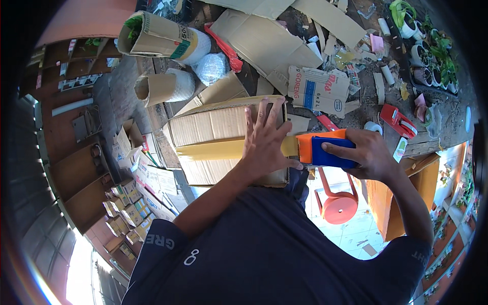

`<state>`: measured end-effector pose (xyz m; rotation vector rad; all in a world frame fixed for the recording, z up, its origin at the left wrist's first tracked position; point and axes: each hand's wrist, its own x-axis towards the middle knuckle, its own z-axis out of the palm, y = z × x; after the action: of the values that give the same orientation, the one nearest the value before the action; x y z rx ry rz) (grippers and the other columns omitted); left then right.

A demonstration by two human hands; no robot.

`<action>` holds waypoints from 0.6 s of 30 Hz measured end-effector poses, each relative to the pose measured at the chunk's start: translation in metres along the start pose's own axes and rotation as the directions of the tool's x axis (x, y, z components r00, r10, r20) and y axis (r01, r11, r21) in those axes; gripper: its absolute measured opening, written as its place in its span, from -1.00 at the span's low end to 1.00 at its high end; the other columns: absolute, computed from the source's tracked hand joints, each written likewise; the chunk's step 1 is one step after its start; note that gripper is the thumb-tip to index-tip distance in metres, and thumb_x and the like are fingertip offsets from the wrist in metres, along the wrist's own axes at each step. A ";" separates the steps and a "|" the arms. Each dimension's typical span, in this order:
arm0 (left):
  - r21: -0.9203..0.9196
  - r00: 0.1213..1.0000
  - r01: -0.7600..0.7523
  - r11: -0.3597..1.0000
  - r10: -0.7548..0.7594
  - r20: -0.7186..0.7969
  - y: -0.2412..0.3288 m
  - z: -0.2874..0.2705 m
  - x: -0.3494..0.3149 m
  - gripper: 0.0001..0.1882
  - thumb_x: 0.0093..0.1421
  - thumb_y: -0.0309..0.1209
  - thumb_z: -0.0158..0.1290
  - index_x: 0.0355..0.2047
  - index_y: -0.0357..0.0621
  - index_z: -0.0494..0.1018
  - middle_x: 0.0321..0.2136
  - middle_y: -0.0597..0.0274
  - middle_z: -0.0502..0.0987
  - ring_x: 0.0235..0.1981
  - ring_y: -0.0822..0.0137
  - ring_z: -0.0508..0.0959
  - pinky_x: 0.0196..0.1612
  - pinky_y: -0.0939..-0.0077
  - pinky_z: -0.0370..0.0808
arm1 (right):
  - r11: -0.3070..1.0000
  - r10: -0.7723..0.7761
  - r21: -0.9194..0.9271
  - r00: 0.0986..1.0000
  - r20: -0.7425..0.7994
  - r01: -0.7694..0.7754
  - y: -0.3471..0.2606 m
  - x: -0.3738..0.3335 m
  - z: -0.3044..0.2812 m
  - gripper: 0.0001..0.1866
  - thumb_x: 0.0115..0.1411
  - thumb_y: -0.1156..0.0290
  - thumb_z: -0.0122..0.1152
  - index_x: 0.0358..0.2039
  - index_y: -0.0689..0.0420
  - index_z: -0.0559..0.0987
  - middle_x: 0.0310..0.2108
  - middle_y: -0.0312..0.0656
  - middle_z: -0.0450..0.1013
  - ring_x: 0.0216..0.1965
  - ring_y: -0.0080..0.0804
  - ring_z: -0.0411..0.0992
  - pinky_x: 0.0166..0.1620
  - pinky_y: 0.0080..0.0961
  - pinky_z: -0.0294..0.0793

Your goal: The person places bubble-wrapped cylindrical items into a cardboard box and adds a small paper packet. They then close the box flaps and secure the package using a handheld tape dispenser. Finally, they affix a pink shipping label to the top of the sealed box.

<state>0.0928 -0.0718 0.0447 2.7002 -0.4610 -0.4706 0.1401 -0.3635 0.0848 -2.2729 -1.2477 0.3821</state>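
Observation:
A brown cardboard box [208, 127] lies in front of me at the table's near edge. A strip of yellowish packing tape [208, 151] runs along its top. My left hand [267, 140] rests flat on the box with fingers spread, over the strip. Just off the box's right side, my right hand [363, 152] grips a blue and orange tape dispenser [328, 156]. From the dispenser, the tape reaches back to the box's right edge. My right fingers wrap the blue part, thumb on top.
Two cardboard rolls in bubble wrap [195, 46] stand at the back left. Flattened cardboard [269, 43] and scraps cover the far side. A red tape dispenser [398, 121] and potted plants [424, 61] are at right. Below the table stands a red stool [339, 209].

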 end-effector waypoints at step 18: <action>0.022 1.000 0.002 1.000 -0.003 0.030 0.006 -0.004 -0.002 -0.29 -0.26 -0.03 0.44 -0.12 0.01 0.40 0.47 -0.10 -0.08 0.49 -0.35 -0.20 0.32 -0.58 -0.13 | 0.994 0.044 0.099 0.995 -0.092 -0.035 0.028 -0.040 0.029 -0.21 -0.17 0.36 0.59 0.16 -0.29 0.57 -0.27 -0.20 0.49 -0.30 -0.16 0.56 -0.26 -0.22 0.55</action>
<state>0.0911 -0.0754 0.0510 2.7181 -0.4739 -0.5098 0.1247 -0.4014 0.0452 -2.2099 -1.1145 0.3387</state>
